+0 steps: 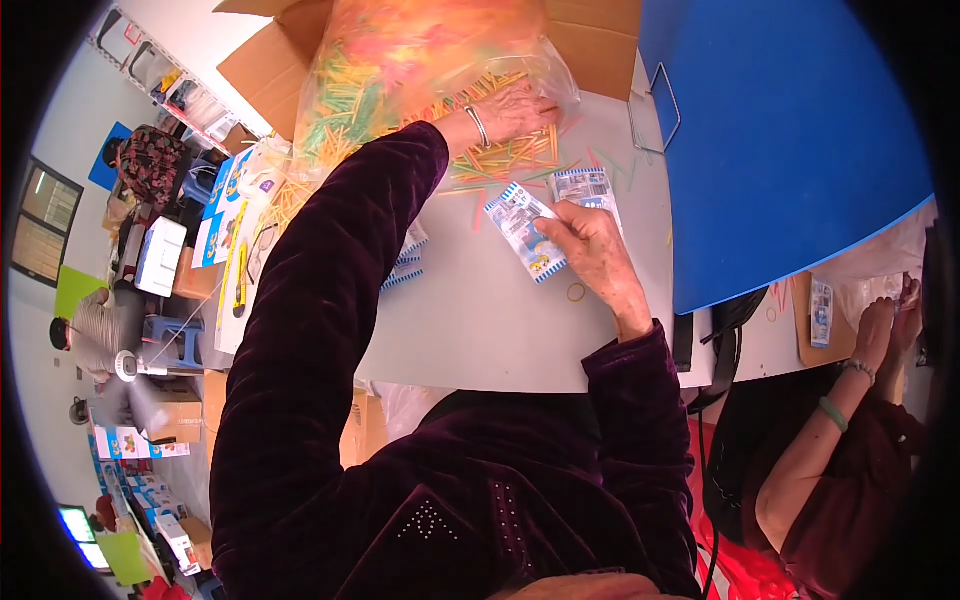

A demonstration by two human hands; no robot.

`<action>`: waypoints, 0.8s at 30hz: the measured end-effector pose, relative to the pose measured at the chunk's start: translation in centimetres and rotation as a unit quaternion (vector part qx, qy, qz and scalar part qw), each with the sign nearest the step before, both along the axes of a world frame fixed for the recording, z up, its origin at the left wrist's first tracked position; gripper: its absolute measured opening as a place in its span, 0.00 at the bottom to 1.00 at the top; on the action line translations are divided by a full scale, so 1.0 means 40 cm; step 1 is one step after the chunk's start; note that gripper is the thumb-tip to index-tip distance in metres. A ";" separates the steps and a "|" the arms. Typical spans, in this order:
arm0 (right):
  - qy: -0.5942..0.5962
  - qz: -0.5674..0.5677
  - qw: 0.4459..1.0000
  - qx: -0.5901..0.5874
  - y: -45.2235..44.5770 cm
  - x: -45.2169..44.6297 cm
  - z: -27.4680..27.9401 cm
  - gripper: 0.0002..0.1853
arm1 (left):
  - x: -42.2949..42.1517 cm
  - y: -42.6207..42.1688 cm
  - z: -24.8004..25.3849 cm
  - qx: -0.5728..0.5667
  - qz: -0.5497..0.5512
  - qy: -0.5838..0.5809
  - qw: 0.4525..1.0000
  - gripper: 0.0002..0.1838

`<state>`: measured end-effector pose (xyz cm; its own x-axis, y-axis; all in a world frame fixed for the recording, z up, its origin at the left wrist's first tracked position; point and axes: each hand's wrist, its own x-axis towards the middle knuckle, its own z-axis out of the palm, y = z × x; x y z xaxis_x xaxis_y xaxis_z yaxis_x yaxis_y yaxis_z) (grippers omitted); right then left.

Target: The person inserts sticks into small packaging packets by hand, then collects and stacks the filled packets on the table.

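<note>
Your two hands are well apart over the desk: your left hand lies palm down at the far side, on the loose straws, a silver bracelet at its wrist, and whether its fingers grip any of them you cannot tell from here. Your right hand, nearer to you, has its thumb pressed on a blue-and-white printed packet, which is tilted with its top leaning left. A second packet shows just behind that hand, and it is unclear whether you hold this one too. Near your right wrist, a small rubber band lies on the desk. Farther off, a clear plastic bag bulges with more straws in front of an opened cardboard box. To the left, more packets are partly hidden by your left sleeve, with a yellow cutter beyond it. On your right stands a blue panel, and past it a co-worker's hands work near a clear bag
</note>
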<state>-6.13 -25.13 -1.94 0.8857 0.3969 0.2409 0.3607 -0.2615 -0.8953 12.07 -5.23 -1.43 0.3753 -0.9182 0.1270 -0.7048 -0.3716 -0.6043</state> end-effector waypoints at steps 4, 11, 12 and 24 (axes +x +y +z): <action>0.007 0.001 1.000 0.000 -0.002 -0.002 0.005 0.11 | -0.005 0.006 0.003 -0.020 0.001 0.028 0.999 0.13; 0.016 -0.003 1.000 0.001 -0.004 0.000 0.010 0.13 | -0.049 0.013 0.022 -0.109 0.104 0.174 0.973 0.10; 0.014 -0.001 1.000 0.001 -0.004 0.002 0.009 0.13 | -0.045 0.024 0.014 -0.109 0.105 0.172 0.973 0.10; 0.115 -0.010 0.985 0.129 -0.010 0.021 -0.001 0.11 | -0.178 0.082 0.074 -0.626 0.149 0.413 0.645 0.13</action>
